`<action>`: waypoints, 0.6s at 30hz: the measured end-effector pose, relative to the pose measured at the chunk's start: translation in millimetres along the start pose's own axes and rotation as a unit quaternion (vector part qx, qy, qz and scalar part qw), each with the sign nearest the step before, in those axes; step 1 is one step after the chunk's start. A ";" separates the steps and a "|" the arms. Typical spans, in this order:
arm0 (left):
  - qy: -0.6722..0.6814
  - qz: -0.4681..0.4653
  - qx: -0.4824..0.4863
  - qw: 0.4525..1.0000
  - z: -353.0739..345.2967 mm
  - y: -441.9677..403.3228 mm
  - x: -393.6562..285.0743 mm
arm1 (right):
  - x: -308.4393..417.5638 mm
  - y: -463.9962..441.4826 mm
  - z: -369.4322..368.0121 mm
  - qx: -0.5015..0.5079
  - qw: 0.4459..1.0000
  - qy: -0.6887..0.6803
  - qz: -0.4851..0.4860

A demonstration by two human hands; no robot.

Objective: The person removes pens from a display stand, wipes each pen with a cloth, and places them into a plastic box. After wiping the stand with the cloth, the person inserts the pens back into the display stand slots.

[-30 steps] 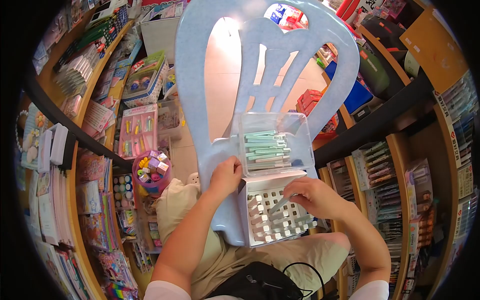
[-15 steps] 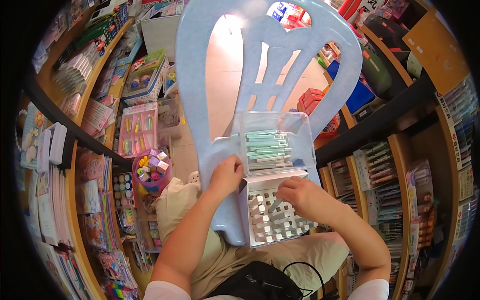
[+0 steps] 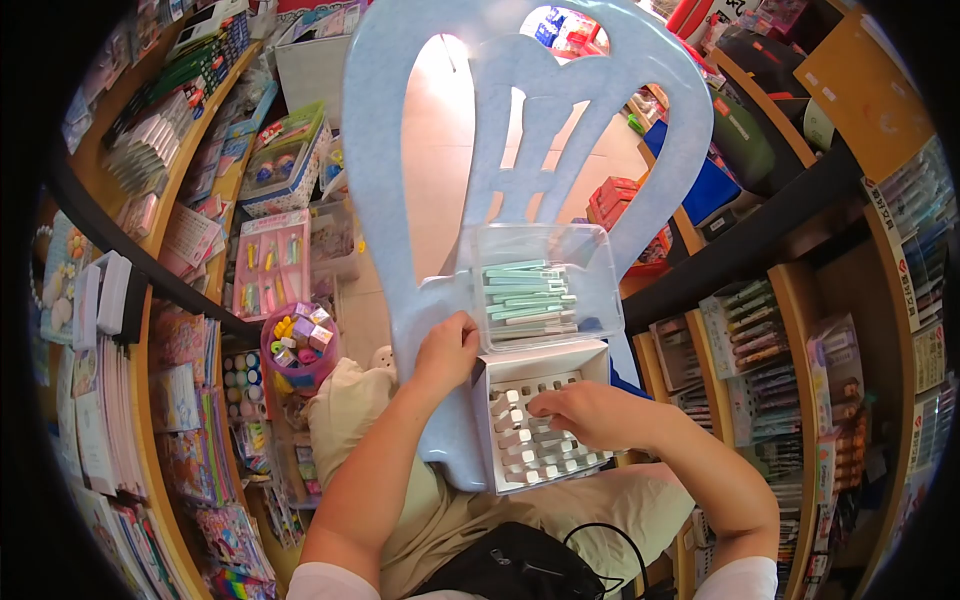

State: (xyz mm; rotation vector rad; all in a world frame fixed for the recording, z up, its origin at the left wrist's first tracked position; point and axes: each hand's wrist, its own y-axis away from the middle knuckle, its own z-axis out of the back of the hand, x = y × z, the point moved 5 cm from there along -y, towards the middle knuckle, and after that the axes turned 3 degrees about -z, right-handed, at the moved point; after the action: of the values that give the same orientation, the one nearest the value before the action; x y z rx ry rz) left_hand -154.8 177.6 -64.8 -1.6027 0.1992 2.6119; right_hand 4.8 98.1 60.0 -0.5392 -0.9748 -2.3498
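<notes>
A white box (image 3: pixel 482 420) sits in front of me on a pale blue plastic chair (image 3: pixel 425 320). Inside it, rows of small white and grey block-ended pieces (image 3: pixel 517 440) stand in a holder with dark holes. My right hand (image 3: pixel 590 412) reaches over these rows, fingers pinched downward; what they pinch is hidden under the hand. Just beyond the box is a clear plastic bin (image 3: pixel 605 300) with slim pale green and white sticks (image 3: pixel 528 298) lying in it. My left hand (image 3: pixel 447 350) is curled at the near left corner of the bin, beside the box; its fingertips are hidden.
Shelves of stationery curve around both sides, with booklets (image 3: pixel 95 420) at left and packed pens (image 3: pixel 760 330) at right. A pink round tub (image 3: pixel 300 345) of small items stands left of the chair. My legs and a black bag (image 3: pixel 500 565) are below the box.
My right hand has moved down and slightly left over the rows; the grey piece visible at its fingertips before is now covered. My left hand stays at the bin's corner. The whole view has shifted slightly.
</notes>
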 end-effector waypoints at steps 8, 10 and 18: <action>-0.008 -0.016 -0.007 1.000 1.5 1.4 1.3 | -26.4 -14.6 57.0 -0.170 0.966 -0.194 0.004; -0.003 -0.006 -0.001 1.000 0.7 0.5 -0.1 | -54.2 -30.4 77.2 -0.225 0.961 -0.151 -0.065; -0.009 -0.026 -0.021 0.999 0.6 -1.5 5.0 | -133.1 -110.4 69.2 -0.311 0.924 0.143 -0.168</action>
State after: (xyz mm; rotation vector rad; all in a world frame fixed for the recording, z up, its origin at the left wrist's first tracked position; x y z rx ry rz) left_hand -157.3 179.1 -69.1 -1.5745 0.1018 2.6062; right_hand 51.7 257.6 -24.1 -0.2458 -0.1746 -2.9460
